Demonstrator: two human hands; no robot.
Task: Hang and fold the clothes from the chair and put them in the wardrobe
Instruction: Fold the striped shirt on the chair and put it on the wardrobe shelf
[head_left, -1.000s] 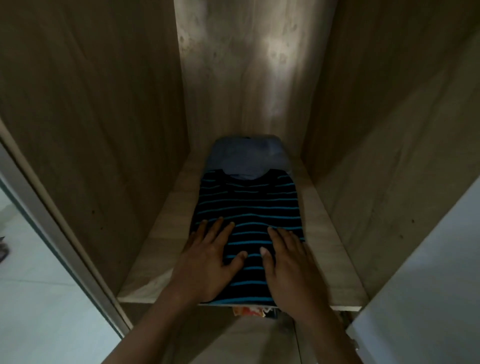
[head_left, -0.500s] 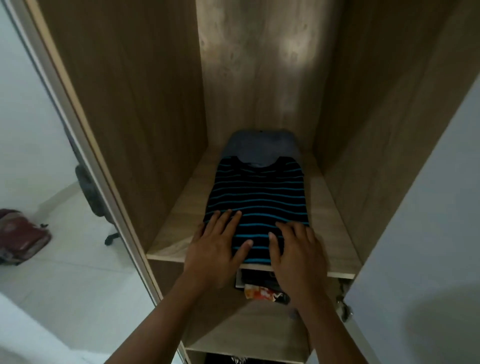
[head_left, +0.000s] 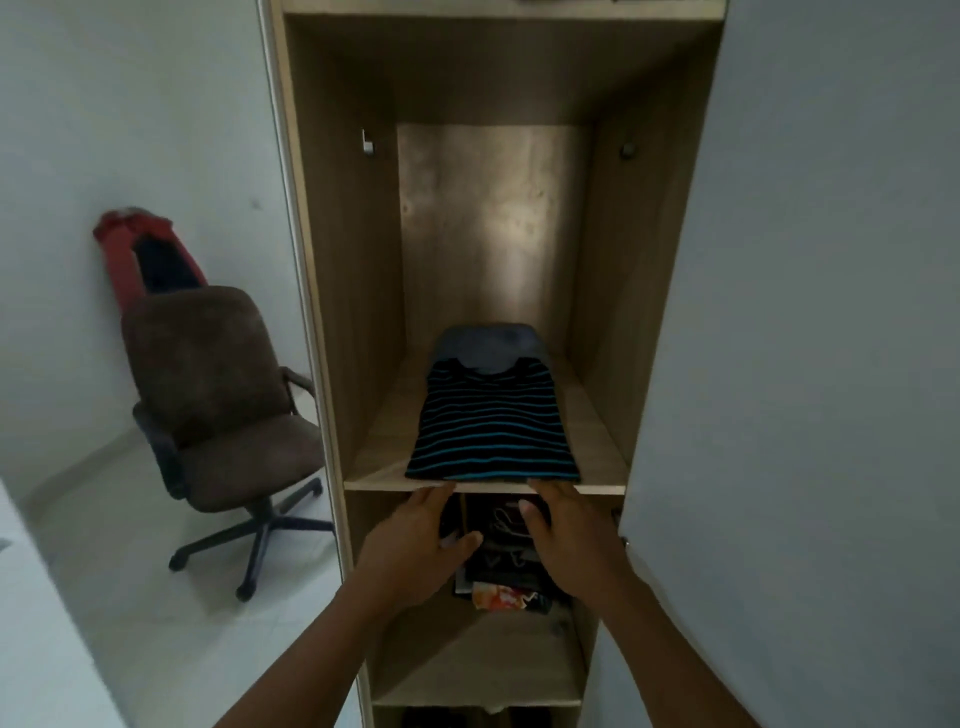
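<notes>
A moment ago both hands lay flat on the striped shirt (head_left: 493, 431), pressing it down. Now they have come back off it. The left hand (head_left: 421, 545) and the right hand (head_left: 566, 535) are in front of the shelf (head_left: 374, 462), just under its front edge. The fingers are loose and mostly straight, and they hold nothing. The fingertips are right by the shelf edge, but it is hard to tell if they touch it.

This looks like the shirt is now put away. It is folded and lies flat on the shelf inside the wardrobe (head_left: 337, 260), its near edge at the front of the shelf. So this piece seems done, and the person can go for the next one.

The striped shirt sits on top of a folded blue cloth (head_left: 488, 343), which peeks out behind the collar. On the lower shelf (head_left: 467, 654) there is a pile of dark clothes (head_left: 498, 545) with white marks on them, and an orange and white piece at the front of it. Something dark lies further down too, but it is too dim to say what.

The wardrobe door (head_left: 805, 364) stands open on the right.

The chair (head_left: 208, 374) is on the left, well apart from the wardrobe. Its seat is bare. A red and dark cloth (head_left: 119, 249) shows above its back. That piece probably still needs to be hung or folded.
</notes>
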